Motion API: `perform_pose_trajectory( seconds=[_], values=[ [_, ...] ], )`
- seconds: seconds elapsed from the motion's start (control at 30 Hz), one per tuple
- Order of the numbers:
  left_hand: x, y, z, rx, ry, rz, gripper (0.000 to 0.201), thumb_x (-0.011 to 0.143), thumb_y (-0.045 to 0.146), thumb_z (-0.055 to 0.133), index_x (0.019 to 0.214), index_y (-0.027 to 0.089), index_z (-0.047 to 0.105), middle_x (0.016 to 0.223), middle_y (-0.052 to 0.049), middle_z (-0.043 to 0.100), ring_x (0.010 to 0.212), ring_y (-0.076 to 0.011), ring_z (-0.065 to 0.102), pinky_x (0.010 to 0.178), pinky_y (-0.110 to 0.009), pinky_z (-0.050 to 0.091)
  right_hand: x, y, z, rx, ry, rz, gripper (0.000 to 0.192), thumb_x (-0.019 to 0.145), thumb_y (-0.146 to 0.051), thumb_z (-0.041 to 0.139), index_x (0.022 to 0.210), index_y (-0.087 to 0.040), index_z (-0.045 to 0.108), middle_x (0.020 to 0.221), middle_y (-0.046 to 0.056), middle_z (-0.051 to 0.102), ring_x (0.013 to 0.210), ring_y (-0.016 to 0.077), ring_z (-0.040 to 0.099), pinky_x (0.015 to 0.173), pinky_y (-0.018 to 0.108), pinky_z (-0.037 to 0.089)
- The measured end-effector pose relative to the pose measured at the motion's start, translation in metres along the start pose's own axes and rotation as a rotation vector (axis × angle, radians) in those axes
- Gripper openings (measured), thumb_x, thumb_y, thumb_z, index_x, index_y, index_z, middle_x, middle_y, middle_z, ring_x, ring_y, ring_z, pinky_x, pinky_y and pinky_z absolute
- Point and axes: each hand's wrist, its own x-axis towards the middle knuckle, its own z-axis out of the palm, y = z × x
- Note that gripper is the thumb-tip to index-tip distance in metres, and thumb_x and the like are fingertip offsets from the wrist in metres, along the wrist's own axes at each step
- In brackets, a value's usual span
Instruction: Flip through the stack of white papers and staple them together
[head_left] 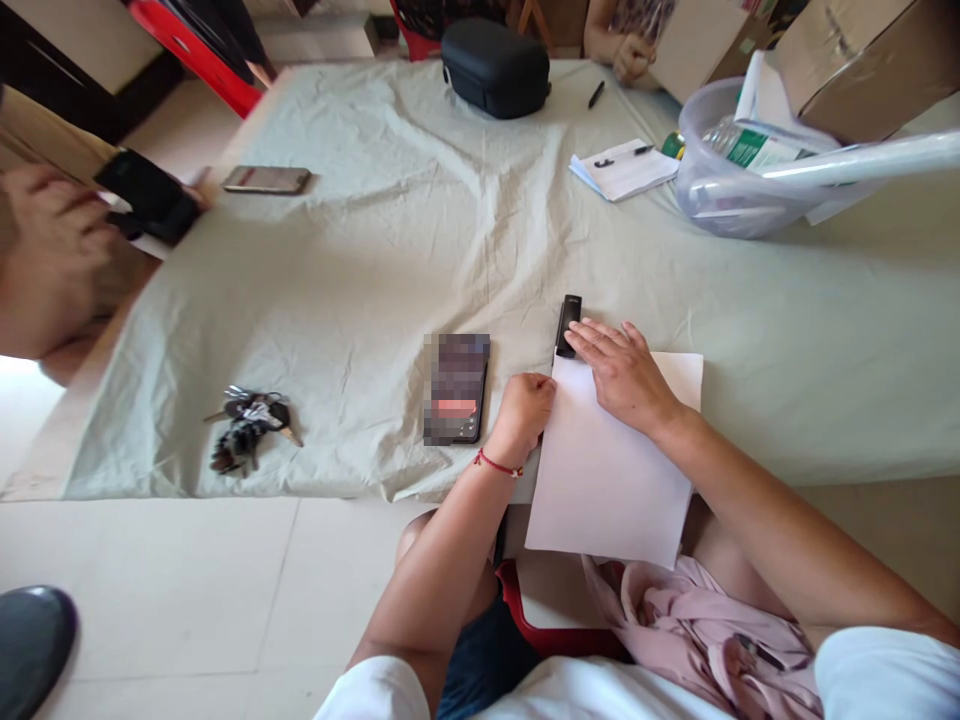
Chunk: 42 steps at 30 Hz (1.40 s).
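Note:
White paper [611, 465] lies partly on the table, and its near end juts out past the edge over my lap. At its far left corner sits a black stapler [570, 325], its near end over the paper. My right hand [626, 375] is open and flat, the fingertips resting on top of the stapler and the palm above the paper. My left hand [525, 408] is closed at the paper's left edge, gripping it just below the corner; the thumb is mostly hidden. Left of that hand lies a phone [461, 390] with its screen lit and partly blurred.
A bunch of keys [251, 430] lies at the left front. Further back are another phone [267, 180], a black case [496, 66], a pen [596, 95], a notepad [624, 170] and a plastic basket [720, 195]. Another person's hand [60, 235] is at the left.

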Motion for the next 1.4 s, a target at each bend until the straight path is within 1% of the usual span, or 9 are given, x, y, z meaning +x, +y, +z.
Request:
perform_pose_trajectory(
  seconds=[0.17, 0.27, 0.4, 0.57, 0.8, 1.03, 1.17, 1.27, 1.4],
  values=[
    [0.001, -0.002, -0.002, 0.003, -0.003, 0.000, 0.021, 0.077, 0.019, 0.068, 0.061, 0.019, 0.055, 0.058, 0.006, 0.040, 0.057, -0.0101, 0.035, 0.056, -0.027, 0.022, -0.001, 0.001, 0.001, -0.013, -0.016, -0.007, 0.068, 0.106, 0.001, 0.037, 0.165, -0.019, 0.062, 0.173, 0.010, 0.057, 0.165, 0.0293, 0.053, 0.140, 0.068, 0.033],
    [-0.001, -0.001, -0.003, 0.018, 0.001, -0.009, 0.022, 0.078, 0.018, 0.067, 0.061, 0.020, 0.054, 0.058, 0.006, 0.039, 0.057, -0.0100, 0.033, 0.055, -0.027, 0.020, -0.002, -0.001, 0.003, -0.022, -0.024, 0.006, 0.069, 0.105, 0.001, 0.037, 0.165, -0.020, 0.063, 0.174, 0.010, 0.056, 0.165, 0.0291, 0.053, 0.140, 0.069, 0.032],
    [-0.005, 0.004, -0.003, 0.032, 0.002, -0.025, 0.022, 0.083, 0.016, 0.062, 0.062, 0.019, 0.057, 0.057, 0.006, 0.038, 0.056, -0.0100, 0.031, 0.054, -0.027, 0.018, -0.004, -0.005, 0.007, -0.027, -0.005, 0.018, 0.066, 0.107, 0.000, 0.037, 0.165, -0.019, 0.063, 0.173, 0.011, 0.056, 0.164, 0.0302, 0.055, 0.140, 0.070, 0.031],
    [-0.010, 0.009, -0.002, 0.007, -0.023, -0.041, 0.026, 0.090, 0.023, 0.061, 0.065, 0.018, 0.062, 0.056, 0.005, 0.041, 0.053, -0.0100, 0.033, 0.052, -0.026, 0.021, -0.005, -0.008, 0.012, -0.032, 0.023, 0.030, 0.061, 0.110, -0.004, 0.037, 0.165, -0.014, 0.062, 0.172, 0.012, 0.056, 0.163, 0.0302, 0.056, 0.141, 0.069, 0.031],
    [-0.010, 0.007, -0.002, 0.020, -0.009, -0.032, 0.022, 0.087, 0.019, 0.061, 0.065, 0.017, 0.063, 0.054, 0.006, 0.042, 0.052, -0.0093, 0.032, 0.051, -0.026, 0.021, -0.006, -0.009, 0.014, -0.036, 0.024, 0.045, 0.062, 0.110, -0.004, 0.037, 0.164, -0.015, 0.063, 0.172, 0.012, 0.057, 0.163, 0.0289, 0.056, 0.142, 0.066, 0.031],
    [-0.008, 0.003, -0.003, -0.003, -0.010, -0.016, 0.019, 0.084, 0.020, 0.066, 0.066, 0.018, 0.063, 0.055, 0.006, 0.044, 0.052, -0.0093, 0.033, 0.053, -0.027, 0.021, -0.009, -0.011, 0.017, -0.040, 0.040, 0.050, 0.066, 0.107, -0.001, 0.034, 0.164, -0.018, 0.064, 0.171, 0.013, 0.057, 0.158, 0.0296, 0.062, 0.139, 0.071, 0.033],
    [-0.006, -0.004, -0.003, -0.010, -0.039, 0.014, 0.021, 0.085, 0.026, 0.069, 0.067, 0.018, 0.063, 0.057, 0.005, 0.047, 0.054, -0.0106, 0.036, 0.054, -0.027, 0.023, -0.008, -0.013, 0.015, -0.037, 0.031, 0.059, 0.066, 0.106, -0.001, 0.036, 0.162, -0.019, 0.066, 0.171, 0.013, 0.058, 0.155, 0.0310, 0.064, 0.138, 0.072, 0.034],
    [-0.005, -0.008, -0.003, -0.003, -0.049, 0.048, 0.022, 0.085, 0.027, 0.069, 0.066, 0.019, 0.061, 0.060, 0.004, 0.048, 0.057, -0.0113, 0.038, 0.056, -0.028, 0.025, -0.007, -0.014, 0.012, -0.021, 0.024, 0.083, 0.065, 0.105, -0.003, 0.038, 0.161, -0.018, 0.067, 0.171, 0.012, 0.057, 0.151, 0.0319, 0.066, 0.137, 0.071, 0.037],
    [-0.004, -0.010, -0.003, 0.025, -0.045, 0.082, 0.020, 0.084, 0.027, 0.069, 0.067, 0.019, 0.062, 0.063, 0.003, 0.052, 0.062, -0.0132, 0.043, 0.059, -0.028, 0.028, -0.002, -0.010, 0.006, 0.079, 0.041, 0.141, 0.067, 0.102, -0.001, 0.040, 0.157, -0.021, 0.071, 0.169, 0.008, 0.061, 0.143, 0.0289, 0.073, 0.132, 0.063, 0.048]
  ],
)
